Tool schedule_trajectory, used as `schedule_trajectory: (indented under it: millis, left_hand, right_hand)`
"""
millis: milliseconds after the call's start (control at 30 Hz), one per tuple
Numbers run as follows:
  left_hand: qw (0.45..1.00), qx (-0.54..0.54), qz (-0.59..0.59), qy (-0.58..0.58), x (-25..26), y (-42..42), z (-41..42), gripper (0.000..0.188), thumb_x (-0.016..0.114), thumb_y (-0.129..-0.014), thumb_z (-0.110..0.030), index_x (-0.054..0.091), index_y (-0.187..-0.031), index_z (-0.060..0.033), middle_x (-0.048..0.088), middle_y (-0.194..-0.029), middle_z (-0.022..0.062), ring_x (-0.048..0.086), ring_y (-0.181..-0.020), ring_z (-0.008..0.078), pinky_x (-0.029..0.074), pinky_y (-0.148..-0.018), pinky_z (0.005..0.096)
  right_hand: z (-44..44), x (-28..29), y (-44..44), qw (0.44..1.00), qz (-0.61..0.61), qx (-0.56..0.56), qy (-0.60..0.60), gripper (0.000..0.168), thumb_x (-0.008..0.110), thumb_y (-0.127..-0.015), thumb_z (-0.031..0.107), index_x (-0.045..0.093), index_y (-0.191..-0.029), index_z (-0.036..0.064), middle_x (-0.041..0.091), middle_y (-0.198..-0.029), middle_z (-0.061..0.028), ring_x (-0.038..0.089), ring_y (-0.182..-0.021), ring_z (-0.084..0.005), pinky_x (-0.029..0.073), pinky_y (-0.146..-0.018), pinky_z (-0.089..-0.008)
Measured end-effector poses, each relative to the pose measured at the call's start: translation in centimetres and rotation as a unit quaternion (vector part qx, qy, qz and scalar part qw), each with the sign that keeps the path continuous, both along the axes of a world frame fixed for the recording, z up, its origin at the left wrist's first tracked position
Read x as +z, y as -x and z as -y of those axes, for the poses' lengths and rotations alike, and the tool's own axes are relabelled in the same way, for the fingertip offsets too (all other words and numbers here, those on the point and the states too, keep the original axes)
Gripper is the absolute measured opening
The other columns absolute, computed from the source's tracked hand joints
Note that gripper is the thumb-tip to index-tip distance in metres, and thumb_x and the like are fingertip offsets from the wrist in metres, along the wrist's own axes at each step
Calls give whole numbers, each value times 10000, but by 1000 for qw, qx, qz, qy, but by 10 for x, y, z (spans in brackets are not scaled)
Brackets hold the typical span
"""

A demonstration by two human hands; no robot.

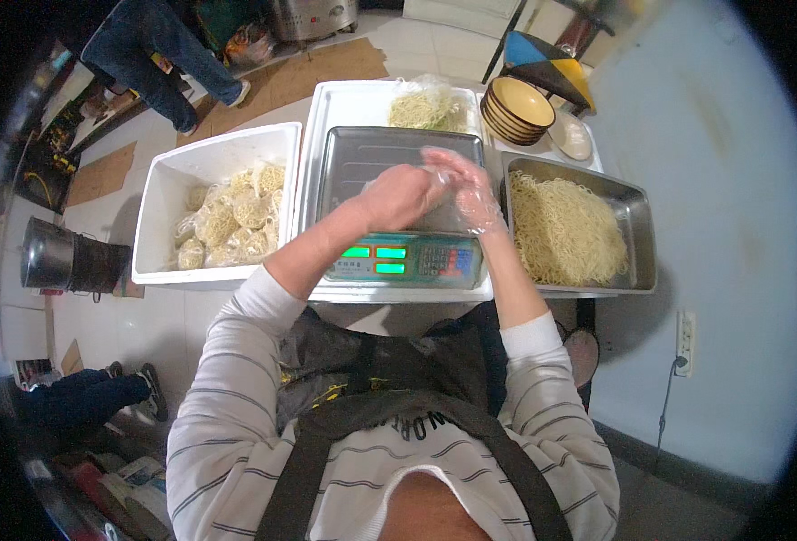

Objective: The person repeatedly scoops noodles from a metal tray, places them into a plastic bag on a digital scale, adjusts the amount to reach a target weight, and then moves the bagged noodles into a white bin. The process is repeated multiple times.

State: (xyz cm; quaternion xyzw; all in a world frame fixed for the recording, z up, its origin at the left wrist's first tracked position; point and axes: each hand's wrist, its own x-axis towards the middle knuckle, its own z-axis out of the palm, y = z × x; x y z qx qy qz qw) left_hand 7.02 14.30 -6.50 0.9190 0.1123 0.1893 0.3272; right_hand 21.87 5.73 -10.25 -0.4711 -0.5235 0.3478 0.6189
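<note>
Above the steel pan of a digital weighing scale (344, 172), my two hands meet. My right hand (474, 193) wears a thin clear plastic glove, its fingers reaching left and its thumb apart. My left hand (398, 196) is curled against the palm side of the right, its fingertips at the loose plastic of that glove; what exactly they pinch is partly hidden. Lit green displays (391, 253) show on the scale's front panel. To the right, a metal tray (640, 237) holds a heap of loose noodles (564, 233). Bagged noodle portions (236, 213) fill part of a white foam box (151, 223) at left.
A plastic bag of noodles (425, 111) lies behind the scale on a white foam lid (351, 101). Stacked bowls (517, 111) stand at the back right. A pale wall (723, 223) borders the right side. People's legs (168, 61) show at far left.
</note>
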Motion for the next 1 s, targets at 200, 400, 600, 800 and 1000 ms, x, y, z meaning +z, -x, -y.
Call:
schedule_trajectory:
  millis: [200, 400, 600, 800, 1000]
  left_hand:
    - [986, 95, 128, -52, -6, 16, 13, 190, 485, -892, -144, 571, -936, 19, 483, -991, 155, 540, -833, 292, 457, -775, 367]
    - [940, 79, 281, 178, -14, 15, 20, 320, 362, -969, -232, 538, -905, 28, 439, -1024, 99, 502, -807, 160, 437, -731, 272]
    - [959, 77, 261, 81, -17, 19, 14, 342, 341, -978, -255, 527, -934, 30, 440, -1037, 94, 499, -808, 146, 440, -739, 279]
    - [881, 117, 348, 298, -10, 15, 10, 521, 260, -974, -374, 475, -649, -28, 469, -685, 78, 532, -708, 212, 453, -797, 368]
    - [759, 143, 245, 586, -44, 41, -32, 647, 202, -946, -524, 245, -449, -111, 305, -429, 36, 309, -408, 167, 455, -658, 380]
  right_hand:
    - [-5, 17, 11, 987, -45, 104, 114, 386, 607, -859, 273, 556, -1130, 4, 586, -1071, -38, 520, -979, -106, 413, -857, -265]
    - [-15, 12, 12, 996, 7, 7, 93, 198, 586, -856, 115, 594, -1023, 9, 615, -931, -23, 552, -837, -89, 451, -764, -249]
    - [-16, 37, 19, 985, -23, -52, 161, 90, 589, -841, 72, 620, -904, 16, 623, -775, -16, 579, -733, -102, 484, -647, -271]
    - [-24, 29, 24, 910, 303, -264, 102, 63, 580, -768, 35, 569, -827, 57, 612, -728, -135, 611, -677, -282, 477, -616, -356]
    - [-10, -69, -58, 830, 386, -346, 205, 144, 508, -815, 152, 562, -920, 71, 609, -811, -189, 589, -783, -392, 470, -685, -445]
